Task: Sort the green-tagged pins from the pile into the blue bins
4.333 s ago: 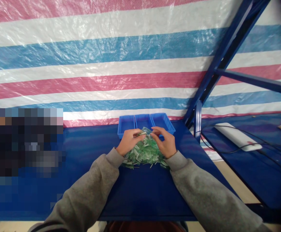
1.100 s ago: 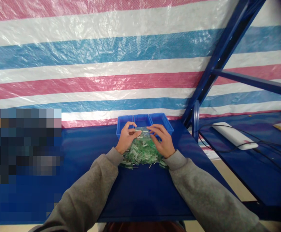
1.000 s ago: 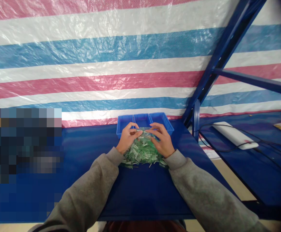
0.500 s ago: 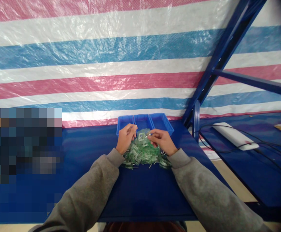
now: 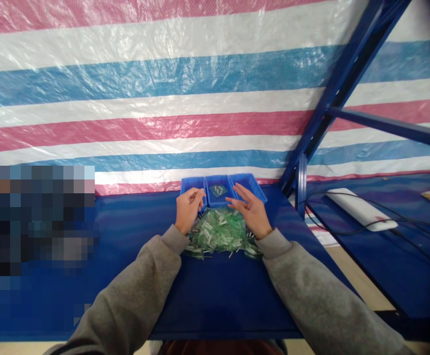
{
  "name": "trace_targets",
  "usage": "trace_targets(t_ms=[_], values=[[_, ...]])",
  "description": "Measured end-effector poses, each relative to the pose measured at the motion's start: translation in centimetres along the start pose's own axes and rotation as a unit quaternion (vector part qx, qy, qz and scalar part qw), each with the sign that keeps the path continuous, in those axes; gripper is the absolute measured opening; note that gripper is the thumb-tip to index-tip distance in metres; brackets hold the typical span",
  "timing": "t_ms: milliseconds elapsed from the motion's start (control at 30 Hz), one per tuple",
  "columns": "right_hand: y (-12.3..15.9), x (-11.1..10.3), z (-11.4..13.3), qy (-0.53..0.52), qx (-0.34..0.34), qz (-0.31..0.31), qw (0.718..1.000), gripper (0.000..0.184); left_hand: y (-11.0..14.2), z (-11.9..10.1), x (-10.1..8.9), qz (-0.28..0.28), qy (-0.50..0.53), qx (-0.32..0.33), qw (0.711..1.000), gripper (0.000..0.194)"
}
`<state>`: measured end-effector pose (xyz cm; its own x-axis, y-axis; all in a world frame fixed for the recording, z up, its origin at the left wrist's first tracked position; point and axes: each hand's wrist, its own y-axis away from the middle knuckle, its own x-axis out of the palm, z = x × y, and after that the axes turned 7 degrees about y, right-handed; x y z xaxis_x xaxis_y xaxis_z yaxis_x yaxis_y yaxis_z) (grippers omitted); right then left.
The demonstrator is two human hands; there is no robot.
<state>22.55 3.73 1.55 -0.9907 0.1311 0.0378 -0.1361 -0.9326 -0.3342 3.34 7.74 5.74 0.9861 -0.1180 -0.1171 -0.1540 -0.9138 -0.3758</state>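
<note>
A small clear plastic bag (image 5: 218, 190) with whitish bits in it lies in the middle blue bin (image 5: 220, 202). My right hand (image 5: 254, 212) is open, fingers stretched apart, over the front of the right blue bin (image 5: 255, 186). My left hand (image 5: 188, 209) is closed, its thumb and fingertips pressed together, in front of the left blue bin (image 5: 194, 182). Whether it pinches anything small I cannot make out. Between and below both hands spreads a pile of small clear and green plastic pieces (image 5: 218, 231), some apparently small bags.
The bins stand side by side on a blue table (image 5: 215, 296), against a striped plastic sheet (image 5: 163, 123). To the right are a blue metal frame (image 5: 328, 106) and a white box-like device (image 5: 363, 209) with black cables (image 5: 322, 227). The left side is pixelated.
Half a second ago my right hand pinched a small clear bag above the pile. Now a bag lies in the middle bin and that hand has opened. My left hand has shifted slightly left.
</note>
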Motion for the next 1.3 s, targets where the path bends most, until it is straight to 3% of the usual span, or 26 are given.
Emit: trace_targets(t_ms=[100, 233, 333, 433, 867, 1300], values=[[0.0, 0.0, -0.1, 0.023, -0.005, -0.005, 1.000, 0.058, -0.3, 0.0, -0.5, 0.032, -0.135, 0.013, 0.990, 0.035], [0.0, -0.2, 0.0, 0.055, -0.001, -0.011, 0.998, 0.048, -0.1, -0.2, -1.0, 0.134, -0.364, 0.003, 0.922, 0.037], [0.0, -0.2, 0.2, 0.071, -0.006, -0.011, 0.997, 0.041, 0.3, -0.3, -1.0, 0.166, -0.456, -0.017, 0.874, 0.047], [0.1, -0.1, 0.2, 0.075, -0.020, -0.012, 0.997, 0.036, 0.6, -0.2, -0.9, 0.188, -0.497, -0.023, 0.847, 0.050], [0.2, -0.1, 0.1, 0.083, -0.040, -0.010, 0.996, 0.028, 0.5, 0.4, -0.9, 0.235, -0.468, -0.024, 0.851, 0.011], [0.4, 0.0, 0.3, 0.088, -0.045, -0.003, 0.995, 0.024, 0.6, 0.0, -0.5, 0.261, -0.491, -0.041, 0.830, 0.012]])
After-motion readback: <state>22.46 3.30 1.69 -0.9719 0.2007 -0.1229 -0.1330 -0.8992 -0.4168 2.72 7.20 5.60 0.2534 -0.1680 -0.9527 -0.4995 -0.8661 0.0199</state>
